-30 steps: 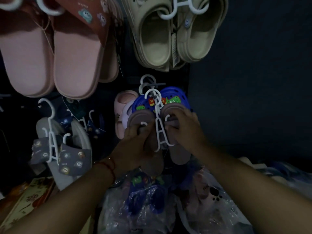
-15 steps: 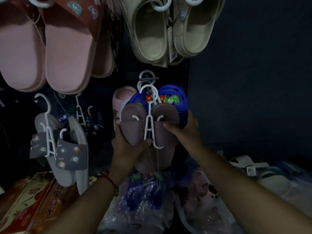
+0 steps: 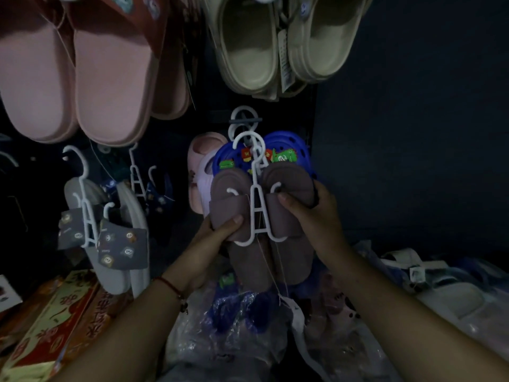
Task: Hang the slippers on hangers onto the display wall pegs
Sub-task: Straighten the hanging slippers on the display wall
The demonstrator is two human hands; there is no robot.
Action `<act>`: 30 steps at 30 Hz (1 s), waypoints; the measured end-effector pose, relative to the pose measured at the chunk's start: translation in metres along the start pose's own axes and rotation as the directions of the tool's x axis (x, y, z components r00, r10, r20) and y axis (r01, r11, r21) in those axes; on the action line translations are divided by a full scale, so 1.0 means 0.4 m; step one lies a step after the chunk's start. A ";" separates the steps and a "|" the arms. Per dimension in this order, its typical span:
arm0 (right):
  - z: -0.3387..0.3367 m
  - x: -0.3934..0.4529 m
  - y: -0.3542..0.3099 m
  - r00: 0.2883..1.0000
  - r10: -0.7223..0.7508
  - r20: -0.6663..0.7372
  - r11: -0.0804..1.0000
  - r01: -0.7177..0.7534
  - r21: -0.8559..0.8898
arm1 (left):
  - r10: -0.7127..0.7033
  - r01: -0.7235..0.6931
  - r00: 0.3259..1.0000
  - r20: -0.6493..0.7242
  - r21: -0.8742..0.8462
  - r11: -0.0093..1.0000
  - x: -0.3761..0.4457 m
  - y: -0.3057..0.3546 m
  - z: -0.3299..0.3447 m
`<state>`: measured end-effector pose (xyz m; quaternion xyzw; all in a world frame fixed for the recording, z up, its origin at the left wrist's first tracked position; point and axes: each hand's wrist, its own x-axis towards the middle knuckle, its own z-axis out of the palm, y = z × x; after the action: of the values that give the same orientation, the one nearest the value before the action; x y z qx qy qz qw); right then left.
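In the middle of the frame, the left hand point(image 3: 217, 232) and the right hand point(image 3: 311, 213) each gripped one side of the purple slippers point(image 3: 239, 205). The slippers hung long-ways, toes up. The hook of their white hanger point(image 3: 257, 188) sat just below the peg point(image 3: 245, 120), so it needed a little lift.

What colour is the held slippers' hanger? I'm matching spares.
White hanger, clearest in the head view.

- Overall exposure: dim, with heavy underexposure.
- Right of the frame: the dark wall point(image 3: 413, 119) shows almost no detail.
- Upper left: the pink slippers point(image 3: 82, 78) are the brightest area.
- Edges: wide-angle curvature.
- Detail: soft and noisy, with faint glare on the plastic bags point(image 3: 234, 326) at lower centre.
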<state>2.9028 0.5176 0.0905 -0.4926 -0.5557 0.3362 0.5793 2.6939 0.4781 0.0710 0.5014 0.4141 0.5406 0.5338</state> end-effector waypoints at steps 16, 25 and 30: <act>0.084 0.040 0.027 0.991 -0.025 -0.128 0.997 0.015 -0.078 | 0.353 -0.192 0.850 -0.391 0.393 0.899 0.070 -0.053 0.040; 0.061 0.004 0.031 0.991 -0.083 -0.104 0.996 0.080 -0.037 | 0.370 -0.235 0.900 -0.229 0.458 0.858 -0.005 -0.038 0.011; 0.035 -0.061 0.008 0.985 -0.161 -0.055 0.962 0.144 -0.231 | 0.437 -0.316 0.899 0.007 0.702 0.638 -0.064 -0.004 -0.030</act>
<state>2.8859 0.4985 0.0786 -0.5230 -0.6050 0.2067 0.5637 2.6804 0.4541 0.0650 0.6918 0.5125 0.4864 0.1487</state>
